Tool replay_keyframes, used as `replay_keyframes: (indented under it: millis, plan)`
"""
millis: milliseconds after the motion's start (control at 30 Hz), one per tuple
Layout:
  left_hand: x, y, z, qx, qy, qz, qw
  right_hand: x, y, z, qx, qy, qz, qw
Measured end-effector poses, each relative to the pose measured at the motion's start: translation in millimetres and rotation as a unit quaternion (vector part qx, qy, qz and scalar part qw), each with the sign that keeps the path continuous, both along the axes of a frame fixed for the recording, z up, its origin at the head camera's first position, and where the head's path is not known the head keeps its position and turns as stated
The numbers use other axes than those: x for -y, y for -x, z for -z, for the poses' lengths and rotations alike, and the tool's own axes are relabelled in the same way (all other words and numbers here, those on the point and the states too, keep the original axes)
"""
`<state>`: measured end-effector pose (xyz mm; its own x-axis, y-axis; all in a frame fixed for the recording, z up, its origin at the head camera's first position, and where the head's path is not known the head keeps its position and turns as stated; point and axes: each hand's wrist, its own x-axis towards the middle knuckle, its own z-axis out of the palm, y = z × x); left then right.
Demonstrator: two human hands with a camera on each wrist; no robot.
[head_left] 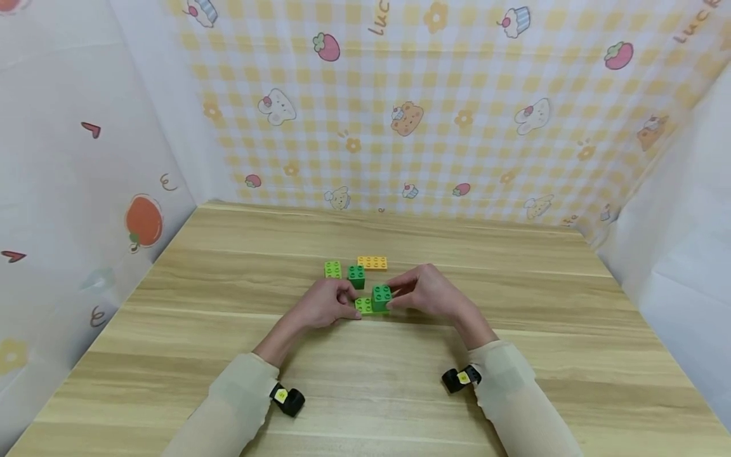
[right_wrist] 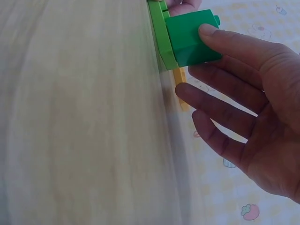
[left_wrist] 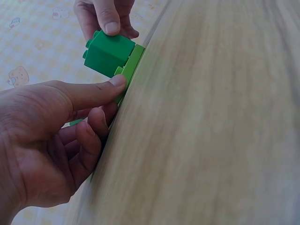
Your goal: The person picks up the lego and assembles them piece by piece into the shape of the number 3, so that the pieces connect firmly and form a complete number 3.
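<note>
A flat lime-green toy brick (head_left: 362,306) lies on the wooden table. My left hand (head_left: 327,303) pinches its left end, with the thumb (left_wrist: 117,82) along the near side. On the brick's right end stands a taller dark green block (head_left: 381,297), its studs facing up. My right hand (head_left: 431,293) holds this block between thumb and fingers. In the right wrist view, the thumb lies on the face of the green block (right_wrist: 190,37), and the lower fingers are spread free of it. Whether the block is fully pressed onto the studs I cannot tell.
Just behind the hands are another lime-green brick (head_left: 333,269), a second dark green block (head_left: 356,277) and a flat orange-yellow brick (head_left: 372,263). The wooden table (head_left: 365,393) ends at a checked cloth backdrop (head_left: 457,152), with white cloth at both sides.
</note>
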<state>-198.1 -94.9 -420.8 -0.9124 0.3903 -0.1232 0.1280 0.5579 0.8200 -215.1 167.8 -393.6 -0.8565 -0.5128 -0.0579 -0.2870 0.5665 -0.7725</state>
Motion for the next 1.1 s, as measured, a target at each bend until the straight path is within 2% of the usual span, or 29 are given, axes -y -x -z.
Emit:
replay_keyframes:
  millis: [600, 933, 1100]
  plan:
    - [3.2, -1.1, -1.0, -0.006, 0.003, -0.004, 1.0, 5.0, -2.2, -2.7, -0.014, -0.029, 0.008, 0.9995]
    - [1.8, -1.8, -3.5, 0.004, -0.011, -0.003, 0.9999, 3.7, -2.4, -1.8, -0.011, -0.027, 0.021, 0.9994]
    - [1.1, -2.4, -5.1, 0.019, -0.017, -0.004, 0.9997, 1.9, -3.5, -2.0, -0.012, -0.027, 0.015, 0.9995]
